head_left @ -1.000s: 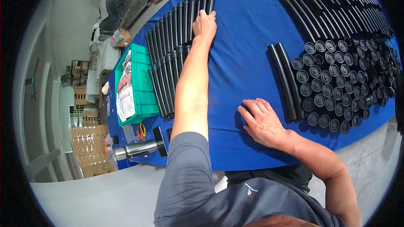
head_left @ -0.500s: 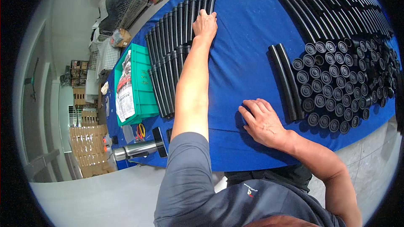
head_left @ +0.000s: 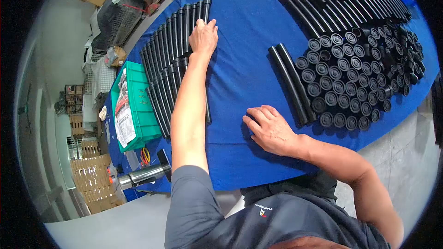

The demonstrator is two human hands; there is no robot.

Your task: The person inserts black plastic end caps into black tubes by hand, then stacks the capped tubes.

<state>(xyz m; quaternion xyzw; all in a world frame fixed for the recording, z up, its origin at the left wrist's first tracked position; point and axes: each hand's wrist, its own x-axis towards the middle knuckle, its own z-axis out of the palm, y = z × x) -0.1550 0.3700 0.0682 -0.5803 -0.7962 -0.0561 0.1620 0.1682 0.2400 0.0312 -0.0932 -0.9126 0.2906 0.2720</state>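
At the right end of a row of capped black tubes [head_left: 167, 34], my left hand [head_left: 203, 38] is closed over the upper part of the outermost black tube [head_left: 207, 9]. The fingers wrap its top side, and my forearm covers part of the tubes below. A second row of tubes [head_left: 159, 103] lies nearer to me, overlapping the first. My right hand [head_left: 271, 131] rests palm down on the blue cloth [head_left: 235, 87], fingers apart and slightly bent, holding nothing. Two loose black tubes [head_left: 291, 83] lie side by side just beyond it.
Many round black caps [head_left: 344, 74] stand grouped on the right, with long rows of black tubes [head_left: 341, 4] behind. Left of the capped rows is a green crate [head_left: 146, 110] holding a printed bag [head_left: 123, 115]. A steel flask [head_left: 140, 176] lies near the table edge.
The whole view has shifted, so the table appears farther left. My left hand stays at the same outermost tube, and my right hand keeps resting on the cloth.
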